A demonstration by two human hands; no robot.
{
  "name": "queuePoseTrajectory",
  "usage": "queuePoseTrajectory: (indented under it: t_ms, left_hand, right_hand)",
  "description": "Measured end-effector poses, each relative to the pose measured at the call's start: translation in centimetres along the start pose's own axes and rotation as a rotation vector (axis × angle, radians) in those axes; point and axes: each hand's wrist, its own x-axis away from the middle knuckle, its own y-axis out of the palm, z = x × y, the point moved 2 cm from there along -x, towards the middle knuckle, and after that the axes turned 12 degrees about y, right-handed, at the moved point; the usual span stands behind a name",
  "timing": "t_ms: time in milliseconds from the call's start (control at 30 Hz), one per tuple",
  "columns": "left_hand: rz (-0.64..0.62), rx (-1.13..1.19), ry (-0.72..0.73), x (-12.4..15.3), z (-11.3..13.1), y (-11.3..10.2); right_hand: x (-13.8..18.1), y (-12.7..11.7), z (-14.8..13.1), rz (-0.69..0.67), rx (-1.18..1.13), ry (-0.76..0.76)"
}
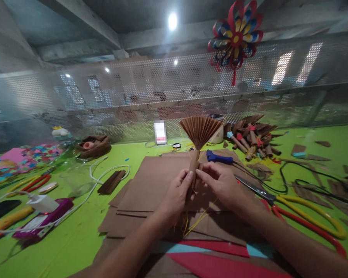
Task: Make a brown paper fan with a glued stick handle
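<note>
A pleated brown paper fan (200, 130) stands upright above the middle of the table, its folded stem pinched between both hands. My left hand (176, 193) wraps the stem from the left with the thumb on top. My right hand (220, 183) pinches the same stem from the right with its fingertips. Thin yellow string (191, 224) hangs below the hands. Under them lies a stack of brown paper sheets (145, 185) on the green table (75, 239).
Yellow and red scissors (301, 210) lie at the right, a blue glue gun (219, 157) with a black cable behind the fan. A pile of rolled brown pieces (253, 135) sits at the back right. A charger, white cable (101, 173) and purple phone (43, 220) lie left. Red and blue sheets (217, 256) are near me.
</note>
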Motion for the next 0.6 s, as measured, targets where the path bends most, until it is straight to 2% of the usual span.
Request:
queuePoseTrajectory:
  t_ms: [233, 600]
  left_hand:
    - [0.031, 0.026, -0.041, -0.01, -0.08, -0.18]
    - [-0.039, -0.070, 0.042, 0.13, -0.22, 0.11]
  right_hand:
    - [-0.03, -0.32, -0.02, 0.083, 0.046, -0.073]
    - [0.52, -0.34, -0.89, 0.173, 0.132, -0.121]
